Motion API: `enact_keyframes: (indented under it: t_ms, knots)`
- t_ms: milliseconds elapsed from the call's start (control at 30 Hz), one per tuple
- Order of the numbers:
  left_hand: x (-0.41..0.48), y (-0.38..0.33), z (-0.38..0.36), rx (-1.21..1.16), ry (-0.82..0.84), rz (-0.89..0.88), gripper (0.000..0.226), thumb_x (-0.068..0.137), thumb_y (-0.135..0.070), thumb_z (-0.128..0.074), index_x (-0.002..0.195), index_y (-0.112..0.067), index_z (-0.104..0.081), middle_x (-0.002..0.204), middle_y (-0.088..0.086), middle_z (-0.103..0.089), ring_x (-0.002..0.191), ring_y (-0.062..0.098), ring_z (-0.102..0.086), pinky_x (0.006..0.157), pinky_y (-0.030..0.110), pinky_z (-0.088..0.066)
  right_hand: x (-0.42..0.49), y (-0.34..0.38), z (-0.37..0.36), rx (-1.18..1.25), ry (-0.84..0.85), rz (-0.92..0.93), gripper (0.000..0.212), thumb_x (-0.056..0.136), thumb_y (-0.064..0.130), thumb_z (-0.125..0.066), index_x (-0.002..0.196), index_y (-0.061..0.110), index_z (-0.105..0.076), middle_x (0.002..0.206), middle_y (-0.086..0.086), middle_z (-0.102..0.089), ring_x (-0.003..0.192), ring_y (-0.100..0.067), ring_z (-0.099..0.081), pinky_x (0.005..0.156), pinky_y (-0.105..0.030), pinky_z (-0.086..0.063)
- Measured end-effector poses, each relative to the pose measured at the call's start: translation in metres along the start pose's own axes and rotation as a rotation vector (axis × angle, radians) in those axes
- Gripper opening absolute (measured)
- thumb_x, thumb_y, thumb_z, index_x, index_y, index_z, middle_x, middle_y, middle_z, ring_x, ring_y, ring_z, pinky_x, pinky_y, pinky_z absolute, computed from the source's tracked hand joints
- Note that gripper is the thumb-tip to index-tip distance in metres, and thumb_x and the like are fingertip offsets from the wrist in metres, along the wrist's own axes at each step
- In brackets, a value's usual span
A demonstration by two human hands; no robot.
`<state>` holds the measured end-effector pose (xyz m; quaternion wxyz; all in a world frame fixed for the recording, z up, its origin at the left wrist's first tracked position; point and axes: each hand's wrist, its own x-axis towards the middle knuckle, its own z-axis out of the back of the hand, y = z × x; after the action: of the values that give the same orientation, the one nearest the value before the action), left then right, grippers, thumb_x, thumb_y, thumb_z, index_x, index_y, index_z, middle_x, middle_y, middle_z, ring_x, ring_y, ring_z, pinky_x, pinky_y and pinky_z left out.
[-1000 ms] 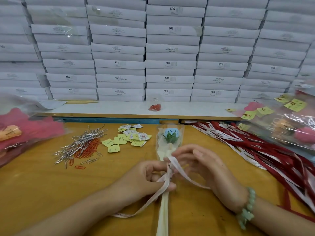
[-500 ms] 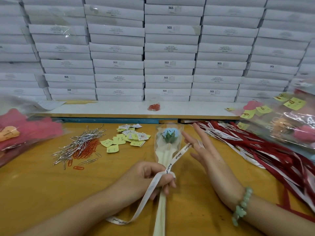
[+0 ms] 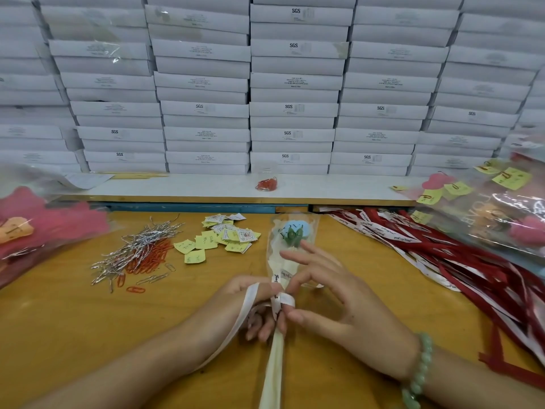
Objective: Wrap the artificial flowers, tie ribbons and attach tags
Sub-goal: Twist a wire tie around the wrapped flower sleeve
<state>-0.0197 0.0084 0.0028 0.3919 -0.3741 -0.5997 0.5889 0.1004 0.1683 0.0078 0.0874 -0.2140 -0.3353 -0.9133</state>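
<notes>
A single artificial flower (image 3: pixel 292 235) with a blue head and green leaves lies in a clear and cream cone wrap (image 3: pixel 274 358) on the wooden table (image 3: pixel 73 326), head pointing away from me. A white printed ribbon (image 3: pixel 244 317) loops around the wrap's narrow neck and trails down to the left. My left hand (image 3: pixel 250 308) grips the wrap's neck with the ribbon running over its fingers. My right hand (image 3: pixel 333 293) pinches the ribbon loop beside the neck with thumb and forefinger, its other fingers spread out.
Yellow and white tags (image 3: pixel 224 236) and a heap of silver and red paper clips (image 3: pixel 138 253) lie left of the flower. Red and white ribbons (image 3: pixel 436 261) spread at right, below wrapped bouquets (image 3: pixel 501 214). Pink wrapped flowers (image 3: pixel 38 228) sit at far left. White boxes (image 3: pixel 292 84) are stacked behind.
My right hand swung out toward the flower head, drawing the ribbon taut, then came back to the neck and now pinches a loop of ribbon there. The left hand kept its grip.
</notes>
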Motion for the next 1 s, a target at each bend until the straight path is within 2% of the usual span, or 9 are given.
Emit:
enact_keyframes:
  t_ms: [67, 200, 400, 467, 633, 767, 867, 967, 1000]
  knots:
    - [-0.0006, 0.0002, -0.001, 0.023, 0.002, -0.006, 0.031, 0.089, -0.03, -0.053, 0.07, -0.014, -0.071, 0.067, 0.01, -0.067, 0.043, 0.01, -0.052, 0.038, 0.015, -0.039, 0.0008, -0.002, 0.001, 0.028, -0.003, -0.005, 0.015, 0.084, 0.037, -0.07, 0.096, 0.03, -0.063, 0.139, 0.033, -0.043, 0.14, 0.008, -0.021, 0.111, -0.016, -0.021]
    - [-0.0027, -0.0001, -0.0027, 0.098, -0.001, -0.014, 0.033, 0.095, -0.031, -0.051, 0.074, -0.014, -0.07, 0.069, 0.003, -0.068, 0.046, 0.006, -0.051, 0.042, 0.014, -0.039, 0.0009, -0.0029, 0.0012, 0.044, -0.006, -0.022, 0.008, 0.086, 0.029, -0.069, 0.088, 0.025, -0.063, 0.132, 0.029, -0.049, 0.137, 0.003, -0.032, 0.112, -0.028, -0.03]
    - [-0.0028, 0.0019, -0.001, 0.148, -0.05, -0.032, 0.032, 0.097, -0.035, -0.054, 0.077, -0.016, -0.072, 0.058, -0.004, -0.061, 0.043, 0.005, -0.043, 0.044, 0.013, -0.035, -0.0008, -0.0001, 0.0015, 0.198, 0.042, -0.062, 0.008, 0.096, 0.018, -0.056, 0.088, 0.018, -0.055, 0.139, 0.026, -0.044, 0.136, 0.003, -0.033, 0.106, -0.014, -0.028]
    - [-0.0017, 0.0048, 0.0007, 0.15, -0.095, -0.021, 0.031, 0.092, -0.04, -0.061, 0.077, -0.015, -0.071, 0.054, 0.001, -0.054, 0.042, 0.007, -0.039, 0.044, 0.014, -0.034, -0.0019, -0.0007, 0.0023, 0.241, 0.081, -0.089, 0.011, 0.097, 0.013, -0.052, 0.087, 0.017, -0.053, 0.141, 0.027, -0.041, 0.137, 0.005, -0.029, 0.108, -0.016, -0.026]
    - [-0.0002, 0.0082, 0.0014, 0.144, -0.095, -0.034, 0.032, 0.087, -0.04, -0.061, 0.081, -0.01, -0.07, 0.053, 0.0, -0.051, 0.043, 0.007, -0.039, 0.045, 0.015, -0.034, 0.0002, 0.0009, -0.0002, 0.075, 0.093, -0.06, 0.016, 0.091, 0.032, -0.062, 0.084, 0.021, -0.052, 0.144, 0.031, -0.032, 0.138, 0.009, -0.023, 0.107, -0.008, -0.021]
    - [-0.0007, 0.0071, 0.0012, 0.155, -0.089, -0.028, 0.033, 0.089, -0.042, -0.064, 0.085, -0.01, -0.072, 0.054, 0.001, -0.052, 0.042, 0.006, -0.04, 0.045, 0.015, -0.034, 0.0011, -0.0011, -0.0011, 0.037, 0.007, -0.026, 0.011, 0.091, 0.023, -0.064, 0.086, 0.018, -0.055, 0.139, 0.026, -0.04, 0.136, 0.002, -0.032, 0.105, -0.009, -0.026]
    - [-0.0011, 0.0058, 0.0004, 0.18, -0.088, -0.033, 0.03, 0.087, -0.038, -0.061, 0.085, -0.011, -0.074, 0.053, -0.001, -0.052, 0.042, 0.005, -0.039, 0.046, 0.014, -0.033, 0.0012, -0.0003, 0.0019, 0.168, -0.077, -0.031, 0.011, 0.09, 0.019, -0.065, 0.084, 0.018, -0.056, 0.126, 0.019, -0.054, 0.126, -0.006, -0.047, 0.097, -0.017, -0.037]
    - [-0.002, 0.0058, 0.0003, 0.208, -0.094, -0.027, 0.026, 0.093, -0.032, -0.059, 0.083, -0.012, -0.074, 0.055, -0.001, -0.052, 0.044, 0.006, -0.038, 0.047, 0.015, -0.033, 0.002, 0.0005, 0.0037, 0.335, -0.062, -0.076, 0.014, 0.083, 0.023, -0.068, 0.08, 0.016, -0.056, 0.102, 0.004, -0.059, 0.093, -0.013, -0.057, 0.078, -0.028, -0.043]
    - [-0.0023, 0.0058, -0.0001, 0.21, -0.096, -0.025, 0.025, 0.094, -0.03, -0.059, 0.08, -0.016, -0.074, 0.055, -0.001, -0.052, 0.044, 0.006, -0.038, 0.048, 0.015, -0.033, 0.0017, 0.0002, 0.0041, 0.423, -0.034, -0.107, 0.017, 0.081, 0.024, -0.068, 0.079, 0.014, -0.055, 0.095, -0.008, -0.058, 0.083, -0.028, -0.055, 0.075, -0.033, -0.042]
